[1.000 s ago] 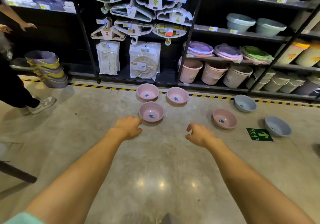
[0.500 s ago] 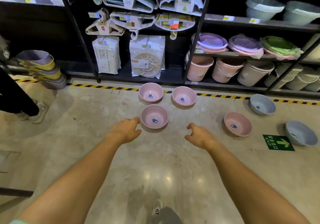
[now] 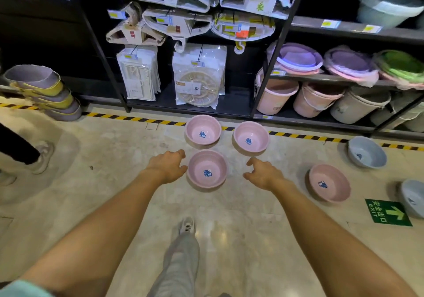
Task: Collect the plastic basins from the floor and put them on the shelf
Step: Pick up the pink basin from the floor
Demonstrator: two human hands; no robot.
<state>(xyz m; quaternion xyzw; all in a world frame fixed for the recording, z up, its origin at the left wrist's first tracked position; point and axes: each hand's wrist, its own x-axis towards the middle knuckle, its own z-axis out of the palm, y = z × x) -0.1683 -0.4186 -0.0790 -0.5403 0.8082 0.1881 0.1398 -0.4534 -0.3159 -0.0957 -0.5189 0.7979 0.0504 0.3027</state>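
Observation:
Several plastic basins lie on the floor before a dark shelf [image 3: 344, 80]. The nearest pink basin [image 3: 207, 170] sits between my hands. My left hand [image 3: 168, 165] is open at its left rim, almost touching. Open too, my right hand [image 3: 263, 173] hovers a short way to the basin's right, holding nothing. Two more pink basins [image 3: 203, 131] [image 3: 251, 137] lie behind it by the striped floor tape. A fourth pink basin [image 3: 329, 183] rests further right, with two grey-blue basins [image 3: 367, 151] [image 3: 413, 198] beyond.
A stack of purple and yellow tubs [image 3: 43, 92] stands at the left. Another person's leg and shoe [image 3: 34, 157] are at the far left. Buckets [image 3: 277, 96] fill the lowest shelf; hangers and packaged goods hang in the middle bay. A green exit sign [image 3: 387, 212] is on the floor. My own leg [image 3: 181, 257] steps forward.
I have walked closer to the basins. Both hands have reached forward on either side of the nearest pink basin, and my leg has come into view.

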